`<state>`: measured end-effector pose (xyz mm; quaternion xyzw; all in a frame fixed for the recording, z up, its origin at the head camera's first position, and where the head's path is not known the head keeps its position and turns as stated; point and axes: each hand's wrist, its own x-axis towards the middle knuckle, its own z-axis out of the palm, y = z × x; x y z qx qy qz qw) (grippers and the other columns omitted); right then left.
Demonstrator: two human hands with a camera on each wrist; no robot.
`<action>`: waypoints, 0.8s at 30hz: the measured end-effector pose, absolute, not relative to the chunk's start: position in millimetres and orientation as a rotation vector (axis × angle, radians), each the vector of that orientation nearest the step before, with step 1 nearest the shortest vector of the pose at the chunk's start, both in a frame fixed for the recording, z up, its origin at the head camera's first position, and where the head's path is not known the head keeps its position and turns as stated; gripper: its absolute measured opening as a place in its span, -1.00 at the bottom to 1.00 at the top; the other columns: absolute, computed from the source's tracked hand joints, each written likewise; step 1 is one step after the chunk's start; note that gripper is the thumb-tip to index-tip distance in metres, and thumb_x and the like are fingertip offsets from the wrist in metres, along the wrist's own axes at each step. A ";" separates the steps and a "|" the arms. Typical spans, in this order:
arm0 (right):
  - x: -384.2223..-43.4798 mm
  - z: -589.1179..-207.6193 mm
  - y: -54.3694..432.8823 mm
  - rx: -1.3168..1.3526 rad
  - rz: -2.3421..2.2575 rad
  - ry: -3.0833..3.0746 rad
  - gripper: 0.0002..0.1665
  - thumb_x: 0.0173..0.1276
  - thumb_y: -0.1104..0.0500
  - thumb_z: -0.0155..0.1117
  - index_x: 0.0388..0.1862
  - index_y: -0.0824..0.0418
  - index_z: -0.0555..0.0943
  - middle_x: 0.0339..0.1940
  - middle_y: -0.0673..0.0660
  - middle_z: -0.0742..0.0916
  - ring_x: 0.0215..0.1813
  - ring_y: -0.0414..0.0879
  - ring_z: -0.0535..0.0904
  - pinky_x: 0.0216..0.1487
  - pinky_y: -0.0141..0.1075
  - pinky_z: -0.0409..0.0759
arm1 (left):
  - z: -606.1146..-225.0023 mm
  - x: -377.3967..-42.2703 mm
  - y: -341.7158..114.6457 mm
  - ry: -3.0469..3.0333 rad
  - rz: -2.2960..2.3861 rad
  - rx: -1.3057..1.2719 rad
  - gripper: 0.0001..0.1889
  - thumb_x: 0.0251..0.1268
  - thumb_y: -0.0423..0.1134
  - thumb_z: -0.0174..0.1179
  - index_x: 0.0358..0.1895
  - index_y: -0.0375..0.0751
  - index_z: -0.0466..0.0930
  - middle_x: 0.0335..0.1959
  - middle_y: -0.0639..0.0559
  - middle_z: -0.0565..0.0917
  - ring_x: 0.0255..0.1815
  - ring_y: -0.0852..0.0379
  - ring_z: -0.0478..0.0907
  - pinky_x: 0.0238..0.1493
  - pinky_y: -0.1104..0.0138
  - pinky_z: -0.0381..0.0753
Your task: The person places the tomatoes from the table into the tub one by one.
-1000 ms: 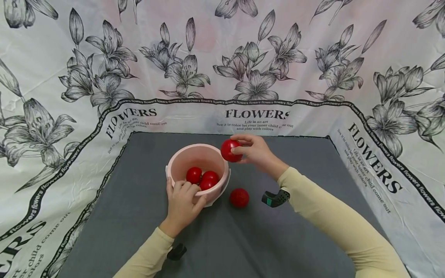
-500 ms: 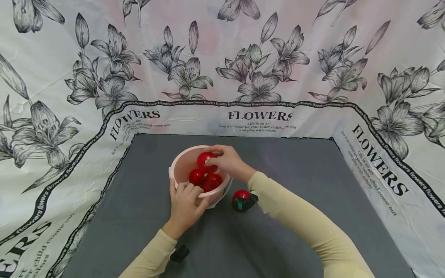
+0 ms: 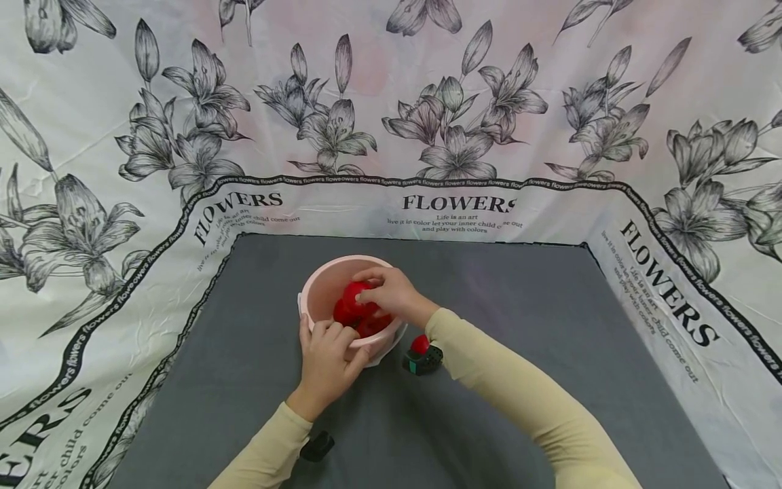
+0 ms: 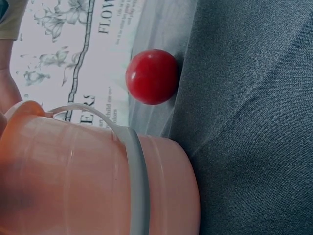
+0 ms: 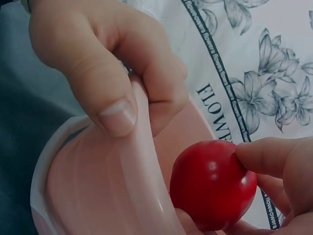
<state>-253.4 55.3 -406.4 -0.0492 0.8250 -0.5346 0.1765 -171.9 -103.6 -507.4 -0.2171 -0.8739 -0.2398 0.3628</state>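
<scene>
My left hand [image 3: 326,363] grips the near rim of a pink bucket [image 3: 324,280], with the thumb outside and the fingers over the edge. The right wrist view shows that hold on the rim closely. My right hand [image 3: 394,296] reaches over the bucket's right side and holds a shiny red tomato [image 5: 213,185] between thumb and fingers, inside the opening. Below it, more red tomatoes [image 3: 374,324] lie in the bucket, partly covered by the hands. Another tomato [image 4: 152,77] rests on the table just right of the bucket, mostly hidden by the right wrist's camera in the head view.
A grey cloth [image 3: 507,292] covers the table. White flower-printed fabric [image 3: 452,136] rises at the back and both sides. The bucket's pale handle [image 4: 138,181] hangs down along its outside.
My right hand has carried the tomato leftward from beyond the right rim and lowered it into the bucket. My left hand keeps its hold on the rim.
</scene>
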 end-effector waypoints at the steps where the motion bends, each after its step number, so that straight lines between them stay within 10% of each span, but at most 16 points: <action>1: -253.2 -405.9 55.4 -0.143 -1.511 2.337 -0.51 0.30 0.22 0.42 0.22 -0.01 0.67 0.24 0.20 0.68 0.12 0.12 0.62 -0.17 -0.13 0.80 | -506.9 -171.8 -103.6 -2.248 -0.616 -0.558 -0.80 0.15 -0.02 0.27 -0.38 -0.07 0.65 -0.44 -0.06 0.69 -0.14 -0.14 0.54 0.30 -0.57 0.14; 24: -248.2 -404.6 67.2 -0.080 -1.635 2.277 -0.52 0.35 0.23 0.32 0.26 0.14 0.62 0.26 0.26 0.68 0.10 0.15 0.71 0.05 0.06 0.74 | -503.7 -170.0 -102.8 -2.292 -0.601 -0.543 -0.79 0.17 0.00 0.25 -0.35 -0.05 0.65 -0.39 -0.04 0.72 -0.15 -0.11 0.55 0.34 -0.54 0.13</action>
